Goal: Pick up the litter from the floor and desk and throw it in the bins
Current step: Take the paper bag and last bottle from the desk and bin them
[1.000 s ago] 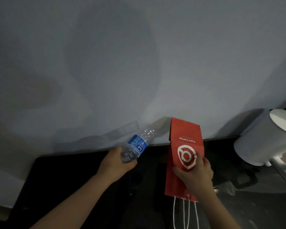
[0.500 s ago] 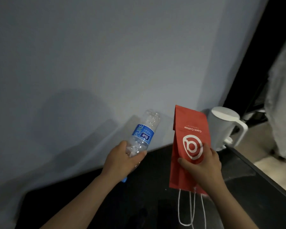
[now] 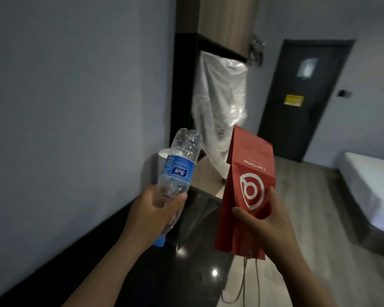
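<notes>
My left hand (image 3: 155,216) grips a clear plastic water bottle (image 3: 179,167) with a blue label, held upside down with its blue cap below my fist. My right hand (image 3: 266,220) holds a flat red paper bag (image 3: 248,173) with a white logo, also upside down, its white string handles dangling beneath. Both are raised in front of me above the black glossy desk (image 3: 186,273). No bin is in view.
A grey wall runs along the left. Clear plastic sheeting (image 3: 220,103) hangs from a dark frame ahead. A dark door (image 3: 306,94) stands at the back right, a white bed (image 3: 372,187) at far right. Wood floor (image 3: 302,196) lies between.
My view has swung right, from the wall and desk toward the room. The white kettle is now mostly hidden behind the bottle. Both hands keep hold of the bottle and bag, raised slightly higher.
</notes>
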`<state>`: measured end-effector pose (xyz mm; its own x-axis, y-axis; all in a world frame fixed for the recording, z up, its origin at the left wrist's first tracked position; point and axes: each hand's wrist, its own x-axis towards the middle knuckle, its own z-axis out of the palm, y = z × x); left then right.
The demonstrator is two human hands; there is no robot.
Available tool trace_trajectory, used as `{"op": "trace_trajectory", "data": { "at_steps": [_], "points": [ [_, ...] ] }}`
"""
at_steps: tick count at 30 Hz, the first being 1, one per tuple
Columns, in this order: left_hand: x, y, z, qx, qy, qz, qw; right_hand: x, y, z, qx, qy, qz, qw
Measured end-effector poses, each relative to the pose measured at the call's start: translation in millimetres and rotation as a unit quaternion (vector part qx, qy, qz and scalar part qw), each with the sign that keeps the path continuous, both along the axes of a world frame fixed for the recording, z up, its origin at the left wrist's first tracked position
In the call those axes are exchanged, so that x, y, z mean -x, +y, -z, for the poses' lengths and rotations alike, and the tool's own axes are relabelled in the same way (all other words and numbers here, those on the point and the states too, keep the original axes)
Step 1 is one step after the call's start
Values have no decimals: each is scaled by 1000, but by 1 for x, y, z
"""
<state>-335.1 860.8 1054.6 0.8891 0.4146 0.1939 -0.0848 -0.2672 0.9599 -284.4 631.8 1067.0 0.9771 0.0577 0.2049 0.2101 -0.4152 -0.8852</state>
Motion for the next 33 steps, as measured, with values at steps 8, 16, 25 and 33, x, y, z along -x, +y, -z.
{"op": "trace_trajectory", "data": {
  "at_steps": [8, 16, 25, 33],
  "points": [
    [-16, -135, -6, 45, 6, 145, 988, 37, -124, -8, -43, -19, 119, 992],
    [-27, -269, 2, 82, 5, 173, 982, 66, -252, 2, -80, -13, 199, 977],
    [-48, -380, 22, 77, 44, 200, 976, 58, -370, 11, -79, -6, 241, 967],
    [-114, -410, 40, 71, 68, 206, 974, -7, -405, 29, -60, 4, 263, 963]
  ]
}}
